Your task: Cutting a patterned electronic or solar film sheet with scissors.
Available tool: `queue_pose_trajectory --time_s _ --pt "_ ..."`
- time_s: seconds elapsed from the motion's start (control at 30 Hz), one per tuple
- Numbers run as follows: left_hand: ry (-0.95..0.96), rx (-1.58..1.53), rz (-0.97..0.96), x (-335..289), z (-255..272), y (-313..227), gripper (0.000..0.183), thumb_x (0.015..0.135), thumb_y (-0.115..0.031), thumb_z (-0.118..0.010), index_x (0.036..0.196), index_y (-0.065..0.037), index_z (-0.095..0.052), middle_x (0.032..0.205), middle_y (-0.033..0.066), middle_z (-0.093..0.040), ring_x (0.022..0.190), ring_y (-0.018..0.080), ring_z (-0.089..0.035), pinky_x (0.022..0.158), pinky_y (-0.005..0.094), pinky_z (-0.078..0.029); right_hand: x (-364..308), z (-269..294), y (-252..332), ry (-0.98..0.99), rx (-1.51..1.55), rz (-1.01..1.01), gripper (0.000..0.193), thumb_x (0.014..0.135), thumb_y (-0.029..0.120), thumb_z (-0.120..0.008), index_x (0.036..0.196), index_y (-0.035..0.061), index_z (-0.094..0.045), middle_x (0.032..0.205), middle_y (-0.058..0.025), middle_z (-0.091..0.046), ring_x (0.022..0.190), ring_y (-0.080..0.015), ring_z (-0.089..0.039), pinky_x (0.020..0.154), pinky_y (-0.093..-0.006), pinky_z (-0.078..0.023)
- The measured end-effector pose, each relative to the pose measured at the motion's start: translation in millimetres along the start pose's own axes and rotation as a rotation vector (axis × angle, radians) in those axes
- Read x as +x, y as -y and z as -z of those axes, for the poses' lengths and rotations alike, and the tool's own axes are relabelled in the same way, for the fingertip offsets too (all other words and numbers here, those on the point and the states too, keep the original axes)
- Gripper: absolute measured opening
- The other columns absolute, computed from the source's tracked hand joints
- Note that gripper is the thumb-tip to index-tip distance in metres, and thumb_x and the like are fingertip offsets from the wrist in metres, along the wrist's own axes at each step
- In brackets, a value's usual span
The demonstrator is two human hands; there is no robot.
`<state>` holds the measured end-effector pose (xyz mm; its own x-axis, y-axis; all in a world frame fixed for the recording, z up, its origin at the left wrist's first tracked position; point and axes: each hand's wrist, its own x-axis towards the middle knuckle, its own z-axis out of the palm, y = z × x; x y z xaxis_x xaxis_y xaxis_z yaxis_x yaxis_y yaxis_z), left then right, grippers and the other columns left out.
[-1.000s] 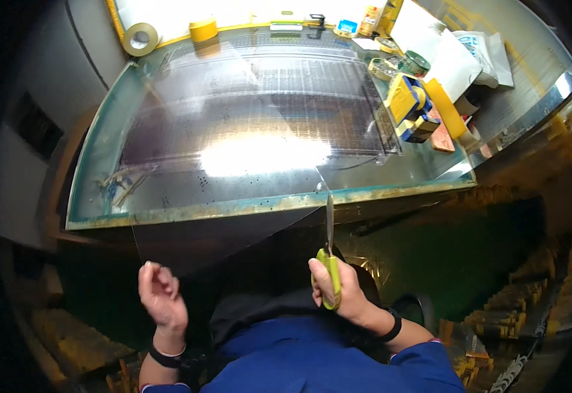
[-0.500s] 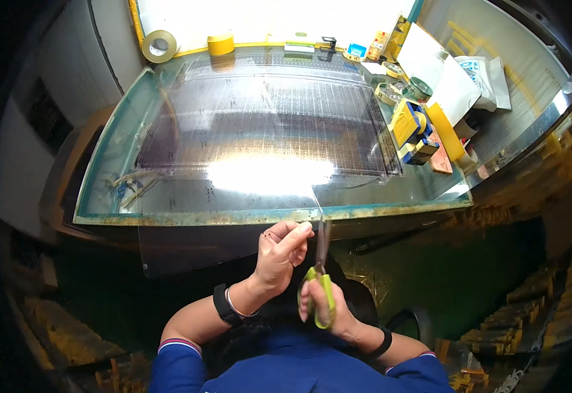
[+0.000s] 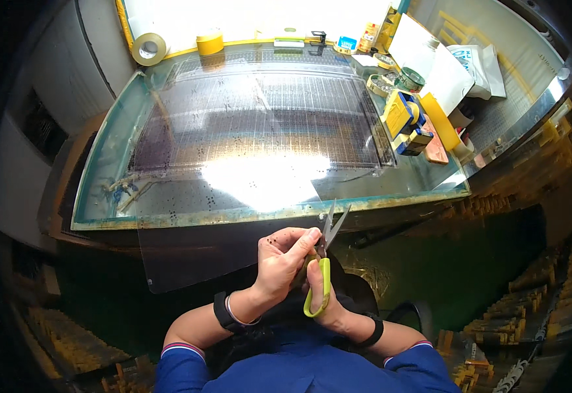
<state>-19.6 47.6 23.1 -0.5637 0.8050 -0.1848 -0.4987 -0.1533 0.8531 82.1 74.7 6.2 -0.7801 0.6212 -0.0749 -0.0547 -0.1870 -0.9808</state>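
Note:
In front of the table's near edge, my right hand (image 3: 325,298) grips a pair of scissors (image 3: 326,270) by its lime-green handles. The metal blades point up and away from me, spread in a narrow V. Close beside them on the left, my left hand (image 3: 279,265) is closed in a pinch, thumb pressed to the bent fingers, its tip right at the blades. Whatever is in that pinch is too small or hidden to make out. Beyond the hands, a clear sheet (image 3: 187,252) with dark specks lies over the glass-topped table and overhangs its near edge.
The glass table (image 3: 417,196) has a greenish rim. Tape rolls (image 3: 149,49) stand at its back left. Along the right side sit a yellow-and-blue tape dispenser (image 3: 400,114), a green tape roll (image 3: 410,78) and white papers (image 3: 423,56). A bright lit panel (image 3: 253,16) rises behind.
The scissors have gone from nearly closed and blurred to blades spread apart, and have tilted to the right. My left hand has come right up against them. The view has shifted slightly.

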Motion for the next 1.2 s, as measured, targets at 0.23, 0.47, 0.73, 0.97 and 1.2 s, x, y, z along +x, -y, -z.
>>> queue_pose_trajectory --time_s 0.23,0.47,0.73,0.97,1.2 --pt "0.003 0.061 -0.035 -5.3 -5.2 -6.9 0.018 0.082 -0.020 -0.061 0.079 -0.003 -0.063 0.059 -0.0016 -0.056 0.041 0.0009 -0.041 0.035 0.0153 -0.028 2.4 -3.5 2.7 -0.010 0.005 0.070 0.037 0.094 0.036 -0.030 0.098 0.0031 -0.045 0.081 -0.0017 -0.046 0.074 -0.0109 -0.042 0.066 -0.0262 -0.036" --pt "0.038 0.058 -0.023 -7.1 -2.1 -8.3 0.019 0.082 -0.020 -0.061 0.078 -0.002 -0.063 0.057 -0.0021 -0.055 0.040 0.0014 -0.041 0.035 0.0154 -0.028 0.7 -3.2 7.0 -0.009 -0.093 0.026 0.037 0.094 0.037 -0.029 0.091 0.0033 -0.045 0.077 -0.0039 -0.046 0.072 -0.0124 -0.042 0.065 -0.0282 -0.036" --pt "0.090 0.062 0.021 -5.6 17.7 -12.0 0.014 0.080 -0.014 -0.062 0.078 -0.001 -0.064 0.065 0.0021 -0.060 0.050 0.0054 -0.048 0.047 0.0179 -0.037 -9.1 6.4 -7.7 0.104 0.262 -0.094 0.043 0.090 0.045 -0.037 0.080 0.0039 -0.043 0.070 -0.0040 -0.044 0.057 -0.0118 -0.044 0.051 -0.0248 -0.040" --pt "0.060 0.081 0.011 -8.8 30.9 -19.0 0.013 0.079 -0.013 -0.063 0.076 -0.001 -0.065 0.069 0.0038 -0.061 0.057 0.0063 -0.050 0.054 0.0193 -0.039 -5.6 26.2 14.1 0.094 0.211 -0.282 0.037 0.087 0.041 -0.048 0.079 0.0055 -0.043 0.061 -0.0004 -0.041 0.048 -0.0076 -0.043 0.042 -0.0204 -0.039" --pt "-0.321 0.008 -0.157 -36.2 88.2 -40.0 0.016 0.083 -0.014 -0.057 0.094 -0.002 -0.059 0.073 0.0033 -0.059 0.056 0.0078 -0.054 0.047 0.0189 -0.044 10.4 56.0 -5.9 0.041 0.041 0.114 0.032 0.086 0.033 -0.050 0.099 0.0037 -0.047 0.092 -0.0069 -0.049 0.081 -0.0145 -0.050 0.068 -0.0292 -0.046"
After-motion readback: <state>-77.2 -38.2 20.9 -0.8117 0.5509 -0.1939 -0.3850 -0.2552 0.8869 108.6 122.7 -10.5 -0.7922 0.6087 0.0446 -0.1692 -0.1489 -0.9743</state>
